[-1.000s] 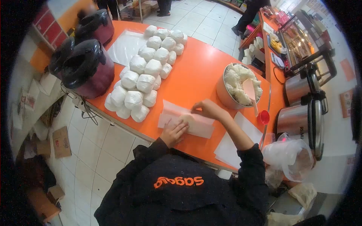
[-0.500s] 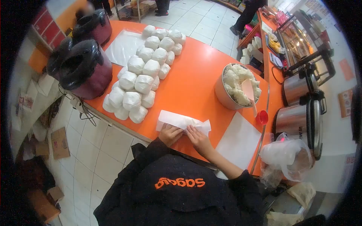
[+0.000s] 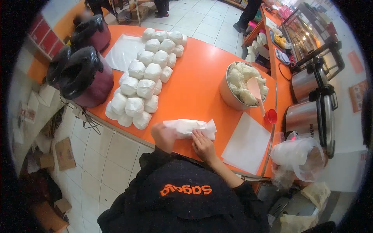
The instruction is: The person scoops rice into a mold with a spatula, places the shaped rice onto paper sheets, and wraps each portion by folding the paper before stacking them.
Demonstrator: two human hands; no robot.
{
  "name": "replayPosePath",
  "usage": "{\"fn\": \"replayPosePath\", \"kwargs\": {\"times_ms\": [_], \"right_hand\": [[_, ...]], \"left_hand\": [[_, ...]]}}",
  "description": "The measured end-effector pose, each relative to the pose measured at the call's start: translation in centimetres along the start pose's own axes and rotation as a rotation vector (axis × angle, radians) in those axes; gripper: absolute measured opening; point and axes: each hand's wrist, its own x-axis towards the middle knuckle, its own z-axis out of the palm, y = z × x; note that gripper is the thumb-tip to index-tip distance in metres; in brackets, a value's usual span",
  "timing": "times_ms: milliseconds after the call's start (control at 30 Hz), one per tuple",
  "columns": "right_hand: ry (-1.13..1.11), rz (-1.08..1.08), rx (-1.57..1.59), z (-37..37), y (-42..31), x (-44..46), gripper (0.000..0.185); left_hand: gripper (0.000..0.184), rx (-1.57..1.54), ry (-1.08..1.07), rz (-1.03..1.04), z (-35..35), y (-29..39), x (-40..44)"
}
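A white paper roll [image 3: 186, 128] lies folded over on the orange table, its right end flaring open. My right hand [image 3: 203, 145] presses on the front edge of the roll with its fingers laid on the paper. At the roll's left end is my left hand [image 3: 163, 136], blurred, its fingers smeared by motion. Whatever the paper wraps is hidden. Several round white wrapped bundles [image 3: 145, 89] are piled to the left. A pot of white rice [image 3: 241, 83] with a pale paddle [image 3: 255, 89] in it stands to the right. Flat white sheets [image 3: 247, 143] lie nearer me.
Dark red cookers [image 3: 87, 83] stand at the table's left edge, near a clear plastic sheet [image 3: 125, 53]. On the right are a red cup [image 3: 271, 116], a plastic jug [image 3: 297, 155] and large steel cookers [image 3: 305, 120]. People's legs [image 3: 248, 15] show beyond the table.
The flat paper with a pale piece on it has been folded over into a roll. My right hand came down onto it. My left hand has shifted to the roll's left end.
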Motion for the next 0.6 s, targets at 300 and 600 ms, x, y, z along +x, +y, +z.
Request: {"fn": "replayPosePath", "kwargs": {"times_ms": [300, 600], "right_hand": [[-0.075, -0.023, -0.077, -0.8, 0.3, 0.6, 0.029], [-0.057, -0.156, -0.292, -4.0, 2.7, 3.2, 0.022]], "left_hand": [[0.041, 0.417, -0.330, 0.609, 1.3, -0.4, -0.1], [0.034, 0.373, -0.312, 0.575, 1.5, -0.4, -0.2]]}}
